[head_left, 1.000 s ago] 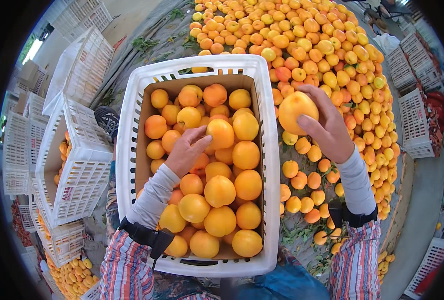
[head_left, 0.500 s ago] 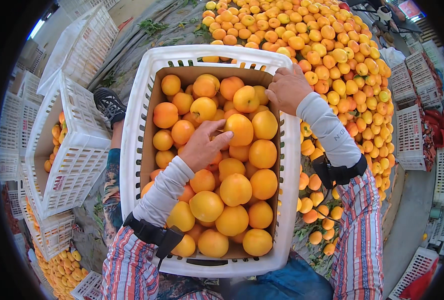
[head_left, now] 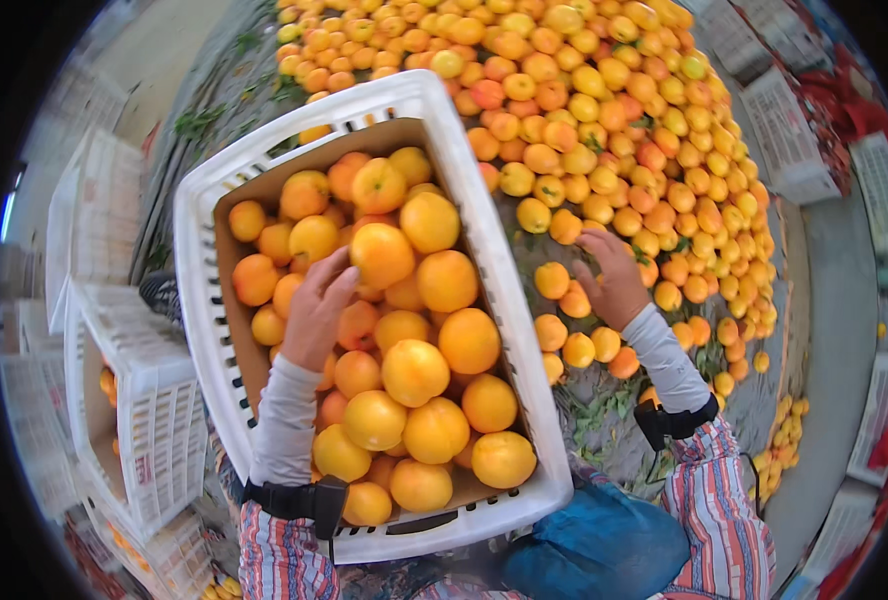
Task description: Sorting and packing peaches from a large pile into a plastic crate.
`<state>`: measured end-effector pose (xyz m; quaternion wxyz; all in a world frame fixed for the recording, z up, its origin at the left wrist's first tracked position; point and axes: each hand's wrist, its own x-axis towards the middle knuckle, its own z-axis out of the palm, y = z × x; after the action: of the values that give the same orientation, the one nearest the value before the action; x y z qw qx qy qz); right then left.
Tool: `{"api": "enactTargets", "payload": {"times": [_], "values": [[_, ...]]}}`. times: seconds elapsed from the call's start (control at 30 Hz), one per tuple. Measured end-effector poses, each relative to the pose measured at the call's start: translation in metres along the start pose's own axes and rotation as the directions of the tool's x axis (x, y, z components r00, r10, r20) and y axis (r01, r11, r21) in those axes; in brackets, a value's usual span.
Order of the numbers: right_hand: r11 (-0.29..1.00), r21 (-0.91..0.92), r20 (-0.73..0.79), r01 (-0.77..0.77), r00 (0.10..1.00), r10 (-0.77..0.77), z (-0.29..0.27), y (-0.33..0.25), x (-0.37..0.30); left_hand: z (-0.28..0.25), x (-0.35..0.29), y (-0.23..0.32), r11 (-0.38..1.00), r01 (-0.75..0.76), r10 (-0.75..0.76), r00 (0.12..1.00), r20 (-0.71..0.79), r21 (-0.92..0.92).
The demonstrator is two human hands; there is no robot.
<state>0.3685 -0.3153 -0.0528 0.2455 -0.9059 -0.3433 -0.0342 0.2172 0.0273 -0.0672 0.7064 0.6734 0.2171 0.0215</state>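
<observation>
A white plastic crate [head_left: 509, 330] lined with brown cardboard stands in front of me, filled with orange-yellow peaches [head_left: 415, 373]. Over its left half is my left hand [head_left: 321, 308], fingers stretched and slightly apart, fingertips beside a large peach [head_left: 382, 254] near the middle; whether they touch it I cannot tell. Outside the crate, to the right, my right hand [head_left: 616, 282] reaches to the near edge of a big heap of peaches [head_left: 624, 140]. Its fingers are apart and hold nothing visible, close to a loose peach [head_left: 575, 300].
More white crates [head_left: 164, 430] stand at the left, some with peaches inside. Other crates [head_left: 789, 130] and red cloth [head_left: 849, 105] line the right side. Leaves [head_left: 604, 430] and stray peaches lie on the grey ground sheet. A blue bundle [head_left: 599, 540] is close to my body.
My right hand has left the crate's far right rim and moved out to the heap. The view has turned right, so the crate appears tilted and further left. My left hand stays over the peaches.
</observation>
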Motion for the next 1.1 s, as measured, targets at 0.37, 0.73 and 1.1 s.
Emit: {"api": "enactTargets", "payload": {"times": [0.37,0.73,1.1], "values": [[0.47,0.028,-0.22,-0.882,0.453,0.864,-0.024,0.119,-0.342,-0.016,-0.005,0.02,0.758,-0.207,0.129,0.977,0.168,0.619],[0.097,-0.151,-0.392,-0.984,0.15,0.908,-0.083,0.294,-0.479,-0.038,0.002,0.019,0.73,-0.147,0.062,0.987,0.15,0.668],[0.386,0.585,-0.26,-0.713,0.285,0.923,-0.108,0.261,-0.388,-0.028,0.01,0.023,0.934,0.139,-0.147,0.989,-0.001,0.329]]}}
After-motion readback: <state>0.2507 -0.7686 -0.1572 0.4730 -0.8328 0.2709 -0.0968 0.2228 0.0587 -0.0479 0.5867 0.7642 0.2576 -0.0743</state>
